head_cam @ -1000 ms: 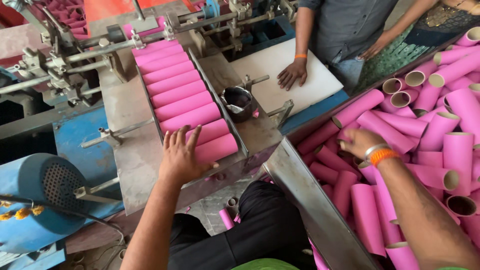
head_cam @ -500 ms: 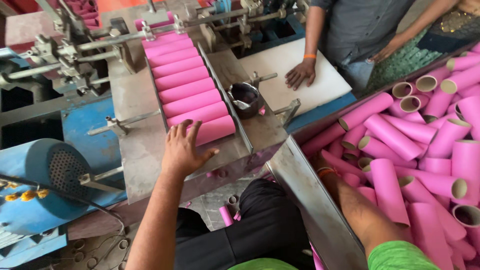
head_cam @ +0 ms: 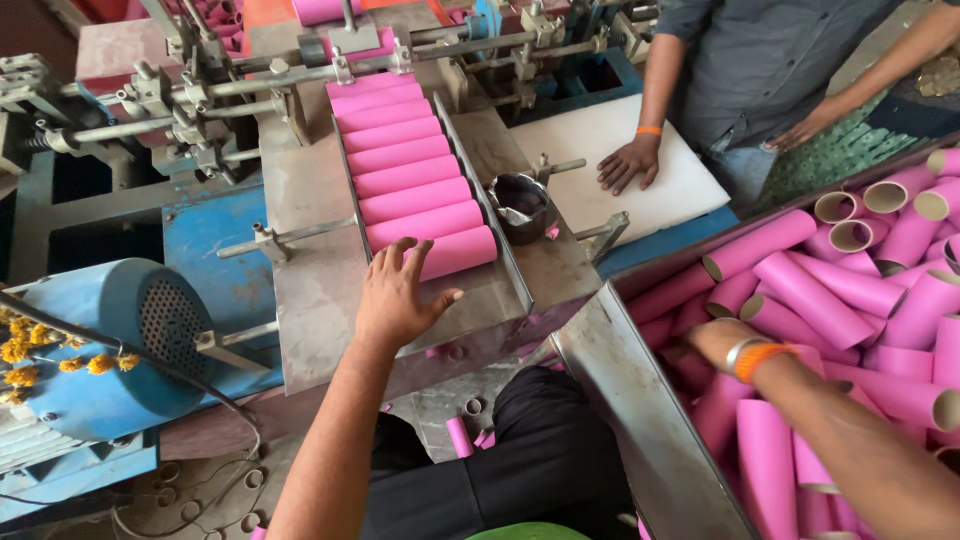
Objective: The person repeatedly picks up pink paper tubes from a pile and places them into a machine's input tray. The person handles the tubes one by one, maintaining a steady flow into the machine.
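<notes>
Tubes (head_cam: 850, 300) bury right hand (head_cam: 705, 345) — grip probably closed; co-worker's hand (head_cam: 628, 163) nearby.

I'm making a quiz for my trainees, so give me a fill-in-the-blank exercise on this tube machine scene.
1. The left hand rests on the nearest of the ____-coloured tubes lined up on the machine tray.
2. The right hand reaches down into the bin of loose tubes, with an ____ band on its wrist.
3. Another person's hand lies flat on a ____ board.
4. The motor at the left is painted ____.

Missing words: pink; orange; white; blue
</notes>
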